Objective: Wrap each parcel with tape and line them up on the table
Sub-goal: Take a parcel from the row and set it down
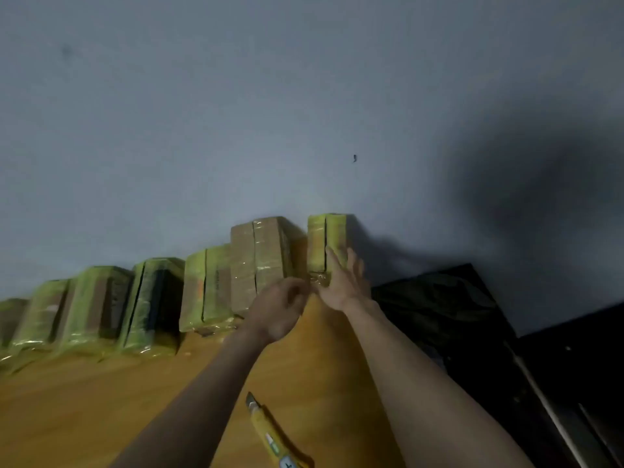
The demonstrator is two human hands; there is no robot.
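Several tape-wrapped parcels stand upright in a row against the grey wall on the wooden table (101, 400). The rightmost parcel (319, 243) is yellow-green under shiny tape. My right hand (344, 282) lies flat against its front, fingers spread. My left hand (277, 312) is curled just left of the parcel's base; what it pinches is blurred. Beside it stands a brown parcel (260, 255), and further left the row continues with greenish ones (152, 298).
A yellow utility knife (270, 430) lies on the table near the front, between my forearms. A dark piece of furniture (472, 332) sits to the right of the table. The grey wall (270, 113) rises directly behind the parcels.
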